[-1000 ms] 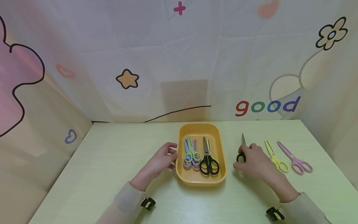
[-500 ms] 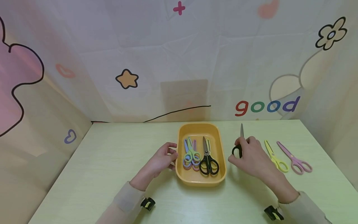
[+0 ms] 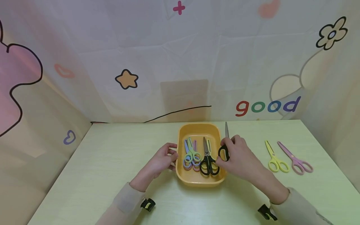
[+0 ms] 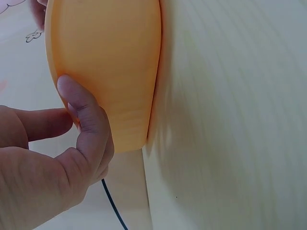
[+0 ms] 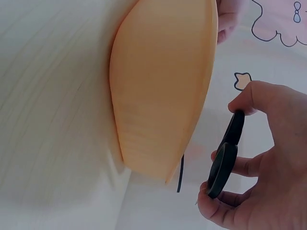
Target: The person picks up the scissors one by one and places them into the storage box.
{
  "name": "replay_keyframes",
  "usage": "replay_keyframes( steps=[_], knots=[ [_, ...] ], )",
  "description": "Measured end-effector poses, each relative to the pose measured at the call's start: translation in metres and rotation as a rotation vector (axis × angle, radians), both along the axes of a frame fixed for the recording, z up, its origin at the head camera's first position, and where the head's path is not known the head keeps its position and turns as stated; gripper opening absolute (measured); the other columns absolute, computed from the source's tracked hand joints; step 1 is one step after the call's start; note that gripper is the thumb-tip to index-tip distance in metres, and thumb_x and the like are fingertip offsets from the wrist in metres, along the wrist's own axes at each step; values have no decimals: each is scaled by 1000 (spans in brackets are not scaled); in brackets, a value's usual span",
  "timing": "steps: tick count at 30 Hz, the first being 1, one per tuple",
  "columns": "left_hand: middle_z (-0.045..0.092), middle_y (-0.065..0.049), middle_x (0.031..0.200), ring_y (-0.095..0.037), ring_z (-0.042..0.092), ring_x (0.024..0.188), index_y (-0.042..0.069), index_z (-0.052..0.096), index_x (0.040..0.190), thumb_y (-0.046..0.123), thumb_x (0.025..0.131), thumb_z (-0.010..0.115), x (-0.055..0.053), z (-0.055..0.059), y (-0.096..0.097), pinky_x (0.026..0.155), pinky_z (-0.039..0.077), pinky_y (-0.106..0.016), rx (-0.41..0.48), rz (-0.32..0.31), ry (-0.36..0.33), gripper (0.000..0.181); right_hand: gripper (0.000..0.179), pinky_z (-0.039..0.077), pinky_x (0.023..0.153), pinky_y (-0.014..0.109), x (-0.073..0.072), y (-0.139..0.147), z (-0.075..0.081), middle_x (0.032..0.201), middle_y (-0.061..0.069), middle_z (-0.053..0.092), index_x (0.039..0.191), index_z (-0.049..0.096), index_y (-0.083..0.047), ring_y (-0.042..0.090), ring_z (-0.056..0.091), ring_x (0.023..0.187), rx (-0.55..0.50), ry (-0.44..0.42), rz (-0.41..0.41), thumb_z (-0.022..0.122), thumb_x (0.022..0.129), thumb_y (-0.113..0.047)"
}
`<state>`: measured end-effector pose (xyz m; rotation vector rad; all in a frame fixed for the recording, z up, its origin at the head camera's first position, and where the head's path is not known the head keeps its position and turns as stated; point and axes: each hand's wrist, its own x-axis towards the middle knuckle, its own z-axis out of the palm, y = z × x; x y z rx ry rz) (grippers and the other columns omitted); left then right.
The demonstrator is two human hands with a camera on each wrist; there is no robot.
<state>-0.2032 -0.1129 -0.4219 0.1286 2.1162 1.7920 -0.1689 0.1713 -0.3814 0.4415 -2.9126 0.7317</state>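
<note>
A yellow-orange plastic tray (image 3: 200, 183) stands on the table. My left hand (image 3: 162, 160) grips its left rim, thumb and fingers meeting at the edge in the left wrist view. Inside lie several small pastel scissors, including a green-handled pair (image 3: 192, 154), and black-handled scissors (image 3: 206, 162) resting partly over a yellow pair (image 3: 209, 144). My right hand (image 3: 242, 160) holds a second pair of black-handled scissors (image 3: 224, 152) by the handles at the tray's right rim, blades pointing away from me. In the right wrist view, their handle loops (image 5: 224, 165) sit between thumb and fingertips, above the rim.
Right of the tray, yellow scissors (image 3: 277, 161) and pink-purple scissors (image 3: 298, 162) lie on the light wooden table (image 3: 112, 156). A printed cloth backdrop (image 3: 146, 62) rises at the table's back edge and along both sides.
My right hand has lifted the black-handled scissors and carried them left, from the table to the tray's right rim. The left hand and tray have hardly moved.
</note>
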Motion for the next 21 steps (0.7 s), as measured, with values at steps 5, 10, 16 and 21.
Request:
replay_keyframes(
  steps=[5, 10, 16, 21],
  knots=[
    [53, -25, 114, -24, 62, 78, -7, 37, 144, -1, 106, 49, 1, 1, 0, 60, 56, -29, -1, -4, -1, 40, 42, 48, 68, 38, -2, -13, -3, 103, 15, 49, 114, 60, -6, 29, 46, 93, 3, -18, 45, 75, 82, -29],
    [53, -25, 115, -23, 63, 78, -7, 38, 145, -1, 106, 49, 1, 3, 1, 60, 56, -29, -3, 4, -1, 40, 40, 47, 69, 36, -3, -27, -8, 99, 13, 48, 112, 61, -6, 27, 46, 91, 18, 0, 103, 73, 82, -29],
    [53, -25, 115, -23, 63, 78, -6, 39, 144, -1, 106, 49, 0, 2, 1, 60, 55, -28, -1, 5, -4, 39, 40, 47, 66, 35, -2, -41, -12, 96, 12, 48, 110, 62, -7, 25, 46, 87, 62, -21, 127, 74, 81, -31],
    [53, -24, 115, -23, 62, 78, -6, 39, 144, -1, 106, 50, 1, 3, 1, 60, 55, -28, -4, 11, -6, 40, 46, 47, 65, 35, -3, -50, -17, 100, 15, 49, 113, 62, -5, 26, 47, 89, 114, -77, 124, 78, 81, -35]
  ],
)
